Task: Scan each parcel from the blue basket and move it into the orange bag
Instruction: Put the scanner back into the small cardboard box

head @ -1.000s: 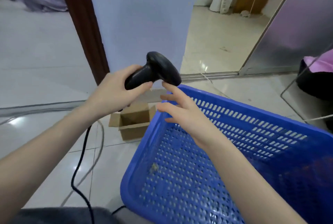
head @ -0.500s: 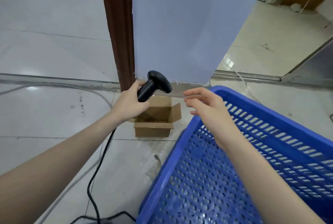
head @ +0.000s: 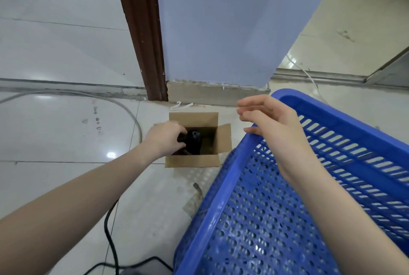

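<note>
My left hand (head: 164, 139) grips the black handheld scanner (head: 193, 145) and holds it down inside a small open cardboard box (head: 194, 160) on the floor. Its black cable (head: 110, 235) trails back toward me. The blue perforated basket (head: 332, 119) fills the lower right, and I see no parcels in the part that shows. My right hand (head: 272, 128) hovers over the basket's near-left rim with fingers loosely spread, holding nothing. No orange bag is in view.
A dark brown door frame (head: 141, 31) and a pale blue wall panel (head: 221, 20) stand just behind the box. A grey cable (head: 132, 115) curves over the white tiled floor at left. A thin white wire (head: 309, 77) lies at the threshold on the right.
My left hand has lowered the scanner from above the cardboard box down into it. My right hand has stayed over the basket rim. The view has tilted further down.
</note>
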